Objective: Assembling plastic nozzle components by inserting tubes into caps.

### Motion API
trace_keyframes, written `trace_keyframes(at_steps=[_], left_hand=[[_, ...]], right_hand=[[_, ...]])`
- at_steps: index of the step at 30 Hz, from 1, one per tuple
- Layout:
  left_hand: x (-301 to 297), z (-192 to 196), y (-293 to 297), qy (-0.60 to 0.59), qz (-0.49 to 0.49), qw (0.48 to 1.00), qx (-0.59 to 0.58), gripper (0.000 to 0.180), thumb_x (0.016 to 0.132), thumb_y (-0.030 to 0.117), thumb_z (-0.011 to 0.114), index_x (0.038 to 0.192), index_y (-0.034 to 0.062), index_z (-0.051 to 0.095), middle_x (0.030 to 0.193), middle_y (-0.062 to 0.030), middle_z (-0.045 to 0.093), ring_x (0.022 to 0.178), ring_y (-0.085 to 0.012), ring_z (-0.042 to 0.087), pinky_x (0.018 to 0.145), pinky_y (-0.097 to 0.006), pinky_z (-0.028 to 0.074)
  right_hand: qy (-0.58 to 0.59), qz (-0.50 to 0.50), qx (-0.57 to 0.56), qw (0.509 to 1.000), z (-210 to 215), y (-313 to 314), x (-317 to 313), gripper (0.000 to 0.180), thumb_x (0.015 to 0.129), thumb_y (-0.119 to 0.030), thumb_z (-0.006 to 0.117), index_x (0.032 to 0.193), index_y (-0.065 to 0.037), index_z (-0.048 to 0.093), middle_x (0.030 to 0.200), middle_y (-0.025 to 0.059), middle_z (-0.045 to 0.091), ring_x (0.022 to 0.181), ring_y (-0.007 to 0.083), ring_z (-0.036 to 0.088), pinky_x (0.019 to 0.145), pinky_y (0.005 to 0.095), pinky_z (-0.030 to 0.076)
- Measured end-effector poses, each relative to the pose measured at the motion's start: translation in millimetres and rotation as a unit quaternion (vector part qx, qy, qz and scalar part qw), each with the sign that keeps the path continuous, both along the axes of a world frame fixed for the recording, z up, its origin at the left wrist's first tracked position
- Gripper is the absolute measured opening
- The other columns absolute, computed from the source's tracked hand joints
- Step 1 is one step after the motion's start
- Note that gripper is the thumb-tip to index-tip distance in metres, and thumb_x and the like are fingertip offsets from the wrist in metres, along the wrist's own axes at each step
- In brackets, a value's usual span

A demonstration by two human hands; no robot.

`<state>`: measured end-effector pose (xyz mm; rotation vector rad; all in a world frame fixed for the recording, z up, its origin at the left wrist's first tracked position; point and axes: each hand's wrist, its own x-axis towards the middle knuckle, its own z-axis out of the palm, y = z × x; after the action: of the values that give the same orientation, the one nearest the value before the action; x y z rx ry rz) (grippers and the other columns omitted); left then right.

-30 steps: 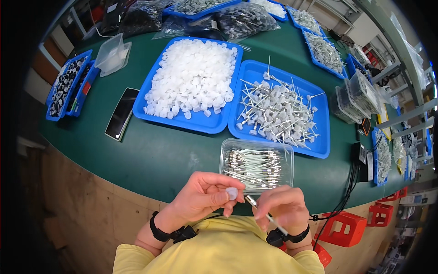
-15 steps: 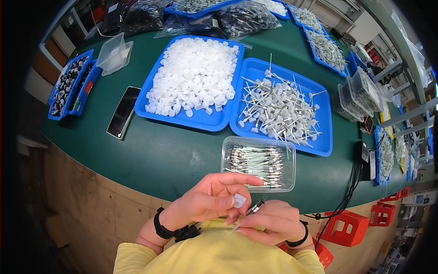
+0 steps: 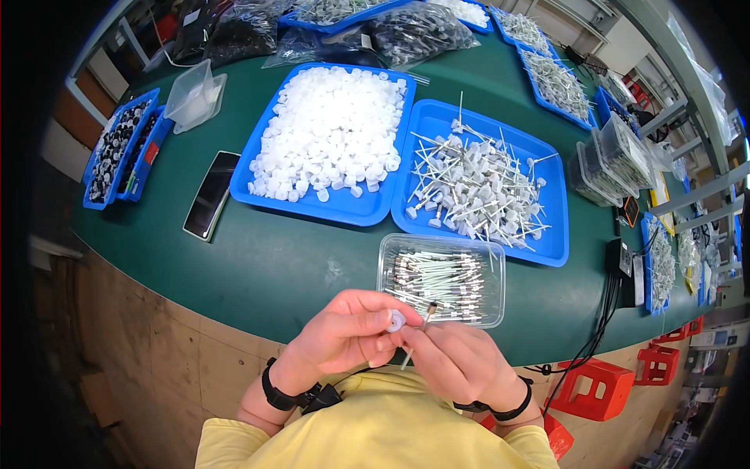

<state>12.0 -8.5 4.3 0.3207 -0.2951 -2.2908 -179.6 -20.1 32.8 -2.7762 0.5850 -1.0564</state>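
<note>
Between the thumb and fingers of my left hand [image 3: 340, 336] is a small round translucent white cap [image 3: 397, 320]. My right hand [image 3: 461, 359] pinches a thin pale rod with a metal fitting [image 3: 430, 313], its dark end pointing up and away. The two hands almost meet, the rod just right of the cap; whether they touch I cannot tell. Just beyond them stands a clear plastic box [image 3: 501, 273] of similar rods lying side by side. Behind it are a blue tray [image 3: 359, 211] heaped with white caps and another blue tray [image 3: 558, 227] of capped rods.
A phone [image 3: 212, 195] lies left of the cap tray, with a clear container [image 3: 194, 98] and blue trays of black parts [image 3: 117, 152] beyond. Stacked clear boxes [image 3: 613, 168] and black cables [image 3: 605, 305] are at the right. Red stools [image 3: 598, 391] stand below the table edge.
Both hands have risen slightly toward the box, and my right hand has brought the rod closer to the cap. The rod stands steeper, and my left index finger has curled in.
</note>
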Motion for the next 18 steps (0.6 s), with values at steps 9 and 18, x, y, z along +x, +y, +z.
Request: trace_keyframes(at_steps=[9,18], left_hand=[[-6,5,3,-0.09,0.038,0.995,-0.032,0.029,0.085,0.007,0.054,0.109,-0.0083,0.051,0.091,-0.0135,0.055,0.073,-0.0146,0.053,0.059,-0.024,0.046],[-3,8,10,-0.059,0.037,0.993,-0.1,0.031,0.085,0.008,0.056,0.112,-0.0062,0.05,0.094,-0.0122,0.058,0.074,-0.0162,0.058,0.063,-0.028,0.049]], right_hand=[[-0.288,0.019,0.22,0.932,1,10,-10,0.009,0.081,-0.003,0.056,0.076,0.003,0.053,0.058,0.0041,0.053,0.045,0.0157,0.05,0.043,0.0233,0.041],[-0.31,0.053,0.564,0.763,6,13,-12,0.019,0.083,0.004,0.045,0.098,0.01,0.054,0.07,0.0101,0.06,0.054,0.0115,0.057,0.045,0.0213,0.042]])
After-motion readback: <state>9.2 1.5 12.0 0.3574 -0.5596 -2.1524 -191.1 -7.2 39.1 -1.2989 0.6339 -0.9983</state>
